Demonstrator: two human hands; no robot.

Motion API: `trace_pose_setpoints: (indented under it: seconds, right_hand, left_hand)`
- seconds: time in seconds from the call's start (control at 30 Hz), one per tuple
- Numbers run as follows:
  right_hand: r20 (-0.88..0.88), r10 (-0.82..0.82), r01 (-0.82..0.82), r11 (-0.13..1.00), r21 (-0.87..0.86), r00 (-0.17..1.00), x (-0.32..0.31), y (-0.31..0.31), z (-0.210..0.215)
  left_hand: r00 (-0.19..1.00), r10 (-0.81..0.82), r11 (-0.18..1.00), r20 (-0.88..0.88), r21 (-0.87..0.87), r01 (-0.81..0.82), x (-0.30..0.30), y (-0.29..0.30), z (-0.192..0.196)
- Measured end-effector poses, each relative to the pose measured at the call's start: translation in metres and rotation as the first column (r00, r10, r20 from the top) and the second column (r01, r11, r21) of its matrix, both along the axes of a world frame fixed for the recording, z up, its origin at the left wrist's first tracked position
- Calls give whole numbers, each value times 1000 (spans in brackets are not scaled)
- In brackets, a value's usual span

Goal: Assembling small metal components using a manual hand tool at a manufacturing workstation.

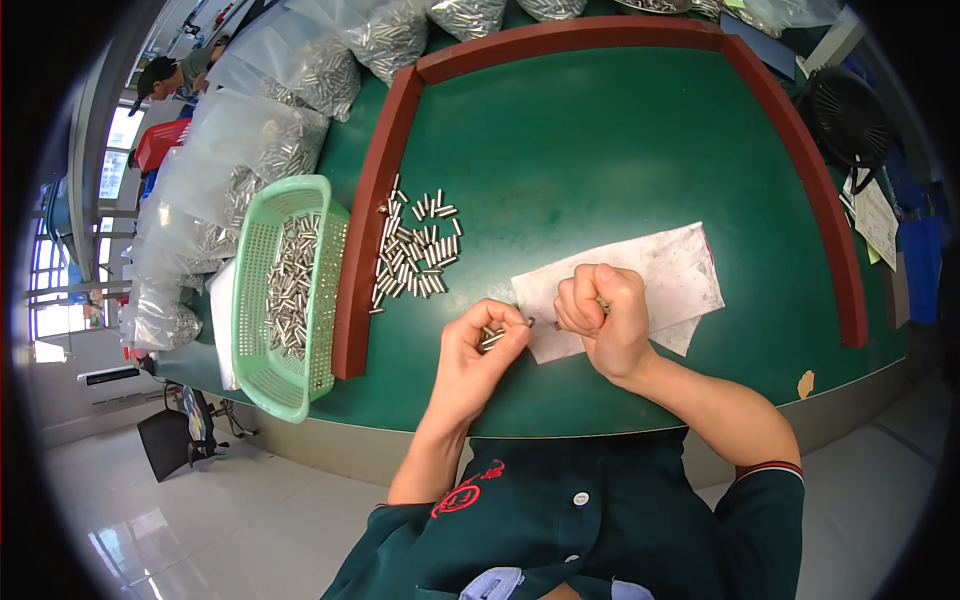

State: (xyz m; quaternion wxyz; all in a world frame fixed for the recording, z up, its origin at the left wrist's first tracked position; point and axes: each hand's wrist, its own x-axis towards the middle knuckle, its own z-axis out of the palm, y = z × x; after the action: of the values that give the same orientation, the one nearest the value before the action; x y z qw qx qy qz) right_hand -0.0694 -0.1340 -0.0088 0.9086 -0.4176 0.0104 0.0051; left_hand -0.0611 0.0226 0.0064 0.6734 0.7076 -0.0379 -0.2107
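My left hand (472, 358) is curled around several small metal pins (490, 340), with one pin end showing at the thumb and fingertips. Close by on the right, my right hand (612, 318) is closed in a fist above a stained white cloth (680, 265); what it holds, if anything, is mostly hidden by the fingers. A loose heap of shiny metal pins (412, 255) lies on the green table, up and left of my left hand. More pins (293, 285) fill part of a pale green plastic basket (325, 300) farther left.
A dark red raised border (570, 38) frames the green tabletop (600, 140) on three sides. Clear plastic bags of pins (285, 140) line the left and far edges. On the right stand a black fan (845, 115) and papers (875, 222). Another person (175, 78) is in the background.
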Motion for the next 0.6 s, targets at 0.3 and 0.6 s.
trace_pose_setpoints:
  seconds: [0.3,0.6]
  right_hand:
    - [41,21,-23,999,44,999,3,0,1]
    - [-10,11,-10,993,120,1000,4,0,-1]
  left_hand:
    - [849,-184,789,-495,-590,-173,11,11,-10]
    - [950,24,839,-312,-510,-189,14,34,18]
